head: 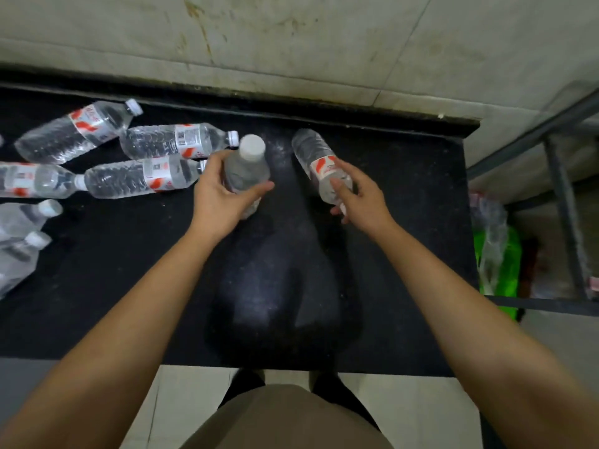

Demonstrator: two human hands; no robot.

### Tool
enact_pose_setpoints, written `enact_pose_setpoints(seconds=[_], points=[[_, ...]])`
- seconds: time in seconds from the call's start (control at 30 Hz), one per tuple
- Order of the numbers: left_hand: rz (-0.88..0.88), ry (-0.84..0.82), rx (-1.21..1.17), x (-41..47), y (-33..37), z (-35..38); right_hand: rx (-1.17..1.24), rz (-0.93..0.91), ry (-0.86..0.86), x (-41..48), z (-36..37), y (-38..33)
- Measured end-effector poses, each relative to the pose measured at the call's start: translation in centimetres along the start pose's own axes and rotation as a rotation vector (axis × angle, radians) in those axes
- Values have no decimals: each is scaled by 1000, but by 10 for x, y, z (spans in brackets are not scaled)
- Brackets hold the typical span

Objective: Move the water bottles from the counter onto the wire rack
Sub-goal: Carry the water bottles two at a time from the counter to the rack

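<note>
Tan garment (285, 416), nearest, below two bare forearms (146, 319).
Item 1: clear plastic water bottle with white cap (248, 163), upright, mid-counter. The left grip (227, 199) is wrapped round its body.
Item 2: clear red-labelled plastic bottle (316, 163), lying base-far. The right grip (359, 199) is curled round its neck end.
Both likely full: weighty, thin-walled, slick; best held mid-body.
Black counter (291, 303); further lying bottles (142, 179) to the left; grey metal wire rack (557, 176) at far right.

no text is legible: the labels (191, 140) on the bottles (142, 145) are blurred; one shows a barcode (182, 139).
</note>
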State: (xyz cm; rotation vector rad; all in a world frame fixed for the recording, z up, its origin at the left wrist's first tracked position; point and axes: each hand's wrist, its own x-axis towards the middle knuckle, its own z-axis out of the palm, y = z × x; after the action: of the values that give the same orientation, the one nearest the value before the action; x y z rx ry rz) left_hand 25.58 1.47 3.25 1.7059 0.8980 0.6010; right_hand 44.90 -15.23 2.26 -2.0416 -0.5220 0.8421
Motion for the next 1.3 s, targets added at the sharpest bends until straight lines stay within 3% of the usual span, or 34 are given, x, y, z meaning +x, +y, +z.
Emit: enact_pose_setpoints(seconds=[0.13,0.3,0.37,0.43,0.53,0.6,0.77,1.0,1.13,1.3], points=[[-73,22,-165,-8,9,9,35,101,14,-3,-47,-49],[-46,-54,-174,-17,9,28,188,238,-59,-15,-72,-78],[-29,-93,-135,-18,5,29,256,211,-86,-17,-68,-74],[-38,-119,-99,-19,3,29,100,82,-48,-17,-60,-64],[-61,-146,-50,-25,-1,25,-408,-123,56,-21,-40,-49],[-72,-140,-31,-29,-2,21,-498,-176,113,-22,-29,-41],[-79,-173,-29,-24,12,12,-152,-163,88,-23,-34,-38],[-176,-83,-320,-7,71,-16,-138,-221,66,-48,-59,-73],[-56,-138,-336,1,128,-20,129,-312,59,-70,-72,-110],[57,-310,-294,-7,176,-2,236,-323,73,-108,-91,-135]])
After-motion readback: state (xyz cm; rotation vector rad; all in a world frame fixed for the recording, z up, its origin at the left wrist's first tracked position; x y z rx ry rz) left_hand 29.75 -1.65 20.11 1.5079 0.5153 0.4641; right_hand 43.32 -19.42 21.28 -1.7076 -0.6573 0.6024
